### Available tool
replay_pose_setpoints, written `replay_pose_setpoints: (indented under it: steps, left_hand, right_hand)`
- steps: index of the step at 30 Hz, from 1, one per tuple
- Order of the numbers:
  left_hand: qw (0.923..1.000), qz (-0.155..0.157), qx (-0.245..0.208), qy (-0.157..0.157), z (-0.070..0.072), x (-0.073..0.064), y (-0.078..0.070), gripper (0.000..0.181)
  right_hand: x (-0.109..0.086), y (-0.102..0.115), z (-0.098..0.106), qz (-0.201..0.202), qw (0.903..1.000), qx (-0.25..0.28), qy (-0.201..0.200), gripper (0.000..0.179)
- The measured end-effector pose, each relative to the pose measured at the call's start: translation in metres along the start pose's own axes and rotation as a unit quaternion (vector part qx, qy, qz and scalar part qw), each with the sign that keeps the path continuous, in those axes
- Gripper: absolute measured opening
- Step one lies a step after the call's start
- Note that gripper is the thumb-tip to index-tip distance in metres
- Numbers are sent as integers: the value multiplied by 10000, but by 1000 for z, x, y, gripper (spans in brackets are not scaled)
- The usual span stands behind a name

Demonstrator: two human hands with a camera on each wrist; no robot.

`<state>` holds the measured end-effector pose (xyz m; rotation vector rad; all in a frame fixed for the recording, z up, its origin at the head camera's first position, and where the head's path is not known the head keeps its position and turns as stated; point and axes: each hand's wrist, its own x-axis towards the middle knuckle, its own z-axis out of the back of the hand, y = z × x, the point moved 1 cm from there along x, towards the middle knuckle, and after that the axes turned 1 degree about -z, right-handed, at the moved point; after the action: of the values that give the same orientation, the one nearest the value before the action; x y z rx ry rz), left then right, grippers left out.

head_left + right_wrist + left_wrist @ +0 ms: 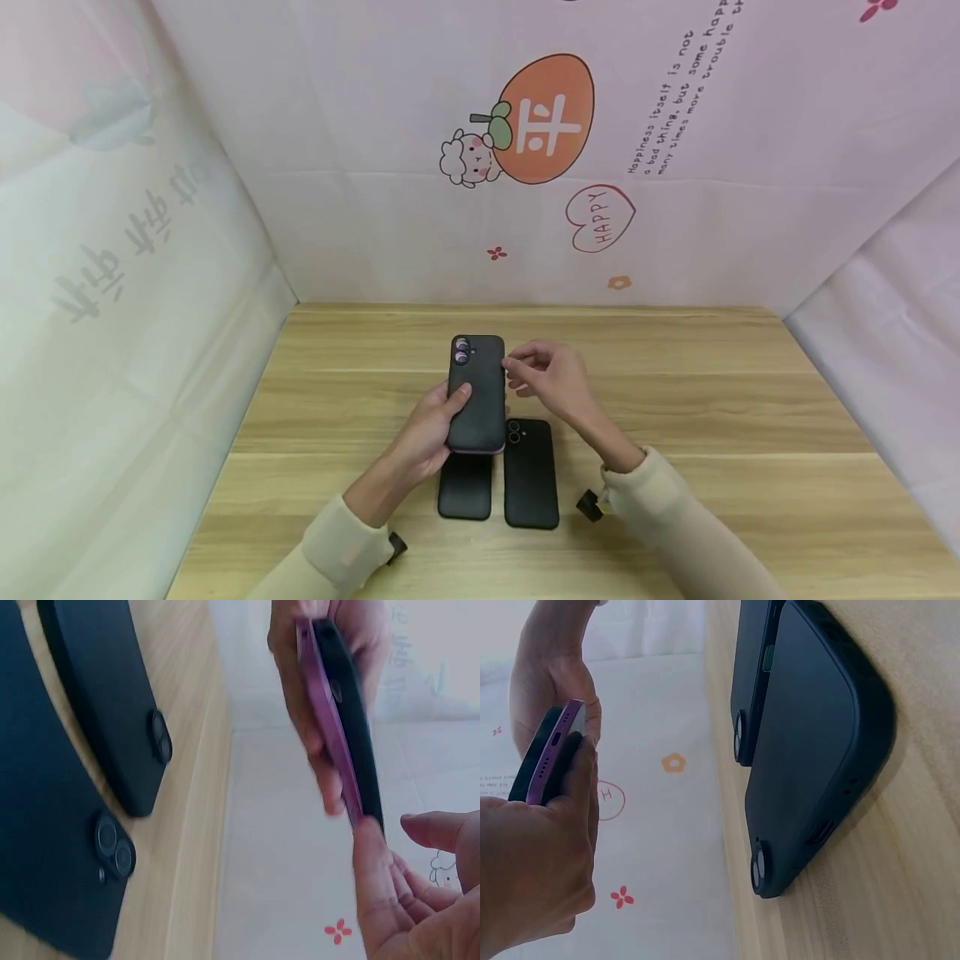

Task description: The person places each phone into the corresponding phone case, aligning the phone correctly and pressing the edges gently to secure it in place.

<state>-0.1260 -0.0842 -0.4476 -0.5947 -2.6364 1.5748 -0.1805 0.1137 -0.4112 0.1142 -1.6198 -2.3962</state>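
Observation:
My left hand (427,425) grips a purple phone (324,705) and a black phone case (483,404) over its back, the thumb lying across the case. Both are raised above the table with the camera end pointing away. A strip of purple shows beyond the case's near edge, and in the right wrist view the case stands slightly apart from the phone at one end. My right hand (557,379) is at the upper right edge of the case. One fingertip touches that edge, while the thumb stands off it in the right wrist view.
Two black phone-shaped pieces lie camera side up on the wooden table (675,375): a left one (465,493), partly covered by the held phone, and a right one (531,483). Printed cloth (375,208) walls the table at the back and sides.

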Motion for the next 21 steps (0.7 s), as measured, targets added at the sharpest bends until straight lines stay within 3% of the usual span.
replay_pose_setpoints:
  steps: [6,14,21]
  left_hand:
    - [9993,169,168,277,-3,-5,-1,47]
    - [9935,300,849,690,-12,-14,2,48]
    - [9902,285,1113,791,-17,-16,5,44]
  right_hand:
    - [6,1,11,140,9997,-199,15,25]
    - [19,10,15,-471,9947,-154,903,37]
    - [18,15,13,-434,9924,12,1149,27]
